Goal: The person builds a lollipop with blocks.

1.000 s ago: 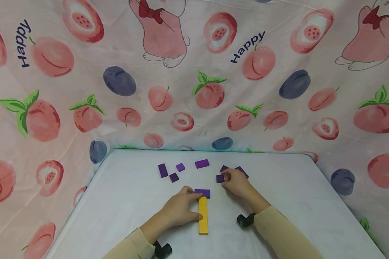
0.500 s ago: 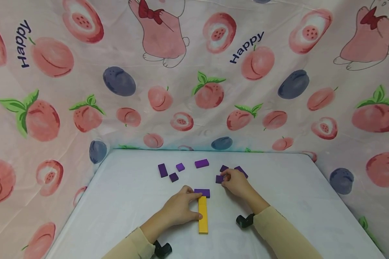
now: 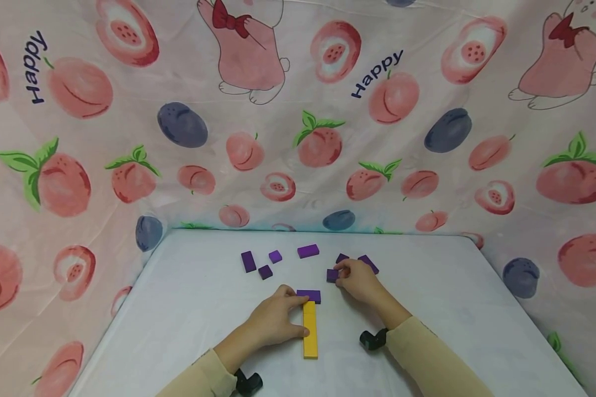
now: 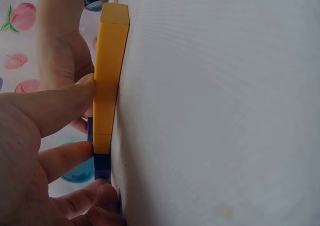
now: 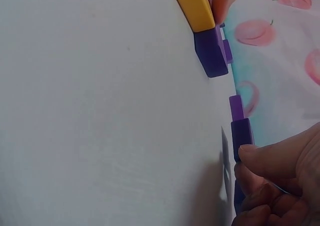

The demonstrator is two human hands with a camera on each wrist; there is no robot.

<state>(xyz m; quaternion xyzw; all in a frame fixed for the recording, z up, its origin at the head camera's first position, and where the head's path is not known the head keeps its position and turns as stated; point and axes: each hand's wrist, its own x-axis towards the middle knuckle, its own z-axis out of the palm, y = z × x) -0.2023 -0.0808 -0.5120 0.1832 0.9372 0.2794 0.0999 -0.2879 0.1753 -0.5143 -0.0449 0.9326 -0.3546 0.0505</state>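
In the head view, a yellow strip of blocks [image 3: 310,336] points toward the person on the white table, with a purple block [image 3: 310,296] lying crosswise at its far end. My left hand [image 3: 273,317] rests against these: the thumb touches the yellow strip, and the index fingertip lies where yellow meets purple. The left wrist view shows a seam in the yellow strip [image 4: 111,81] and other fingers by the purple end [image 4: 102,165]. Farther right, my right hand [image 3: 360,280] pinches a small purple block [image 3: 331,275] between thumb and fingers; its far part is hidden by the fingertips.
Left of centre at the back lie a purple oblong block [image 3: 248,262] and two small purple cubes [image 3: 275,256]. Another purple oblong [image 3: 308,251] sits at the back middle. Beyond my right hand are a purple oblong [image 3: 369,263] and a partly covered purple block [image 3: 342,257].
My right hand has shifted slightly left and nearer with the small purple block, away from the purple blocks behind it. The left hand keeps its place on the yellow and purple blocks.
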